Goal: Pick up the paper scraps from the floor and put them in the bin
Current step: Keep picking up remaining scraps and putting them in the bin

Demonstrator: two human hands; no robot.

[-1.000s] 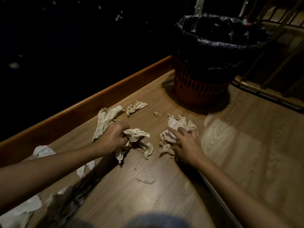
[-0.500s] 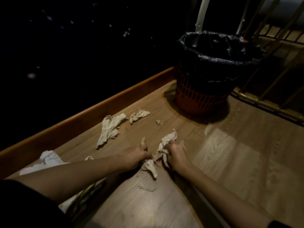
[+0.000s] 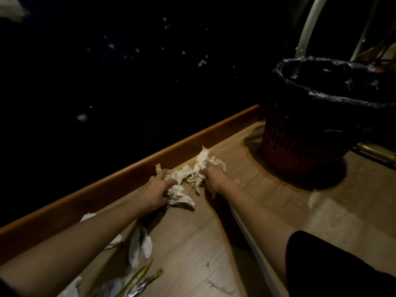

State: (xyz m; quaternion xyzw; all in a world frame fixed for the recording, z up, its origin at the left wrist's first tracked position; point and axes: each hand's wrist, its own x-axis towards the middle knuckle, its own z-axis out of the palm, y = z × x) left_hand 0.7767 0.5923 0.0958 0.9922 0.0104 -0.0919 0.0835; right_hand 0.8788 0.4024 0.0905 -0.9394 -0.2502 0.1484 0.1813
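Observation:
A bunch of crumpled pale paper scraps [image 3: 192, 172] lies gathered on the wooden floor near the skirting board. My left hand [image 3: 159, 185] is closed on the left part of the bunch, with a wad hanging below it. My right hand [image 3: 214, 175] is closed on the right part, a scrap sticking up beyond the knuckles. The bin [image 3: 304, 144], an orange slatted basket lined with a black bag, stands at the right, beyond and to the right of my right hand. More white scraps [image 3: 140, 247] lie beside my left forearm.
An orange-brown skirting board [image 3: 120, 181] runs diagonally along the left under a dark wall. Shiny wrappers [image 3: 137, 279] and small bits [image 3: 220, 287] lie on the floor near the bottom. A brass rail [image 3: 377, 152] and white tubes [image 3: 308, 24] stand behind the bin.
Both hands have moved forward toward the skirting board and swept the loose scraps there into one bunch. The view has shifted, so the bin now sits farther right.

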